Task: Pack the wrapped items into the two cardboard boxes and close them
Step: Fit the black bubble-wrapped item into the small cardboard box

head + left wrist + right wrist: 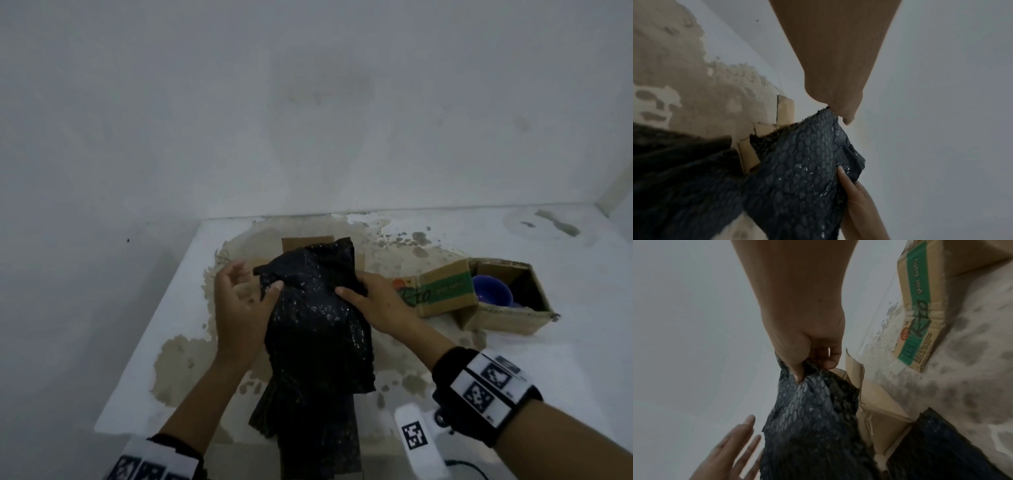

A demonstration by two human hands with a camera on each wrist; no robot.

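A bundle in black bubble wrap [318, 308] stands in the middle of the table, over a cardboard box [308, 241] that it mostly hides; only flaps show [879, 402]. My right hand [352, 287] pinches the wrap's upper right side, thumb [797, 373] in front and fingers curled behind. My left hand [253, 277] is at the wrap's left side, its thumb [846, 116] touching the top edge and its fingers [740, 439] straight and spread. The second cardboard box [534, 313] lies open at the right with a blue bowl [489, 289] inside.
More black bubble wrap [308, 431] lies flat near the front edge under the bundle. A white tagged device [418, 438] with a cable sits at the front right. The right box's green-banded flap [442, 291] points toward my right hand. Walls close the back and left.
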